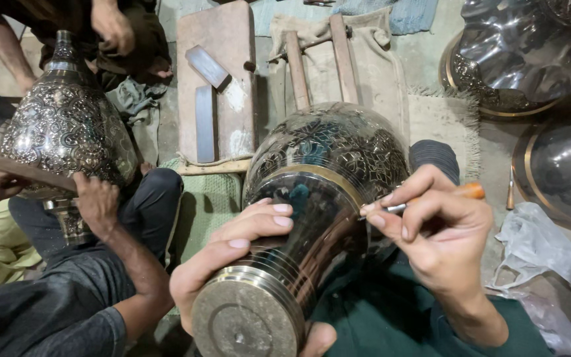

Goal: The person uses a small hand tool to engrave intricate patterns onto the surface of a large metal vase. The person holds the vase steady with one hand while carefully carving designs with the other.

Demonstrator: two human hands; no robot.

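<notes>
A large dark metal vase (325, 172) with fine engraved patterns lies tilted on my lap, its round base (246, 317) toward me. My left hand (232, 254) wraps the narrow neck near the base and steadies it. My right hand (441, 235) grips a thin engraving tool with an orange handle (472, 191), its metal tip touching the smooth band of the vase just below the patterned part.
A co-worker at the left holds a second engraved vase (67, 125) with a hand (97, 201) on its lower part. A wooden board with metal bars (216, 86) lies ahead. Dark metal bowls (530, 59) and plastic bags (543, 248) are at the right.
</notes>
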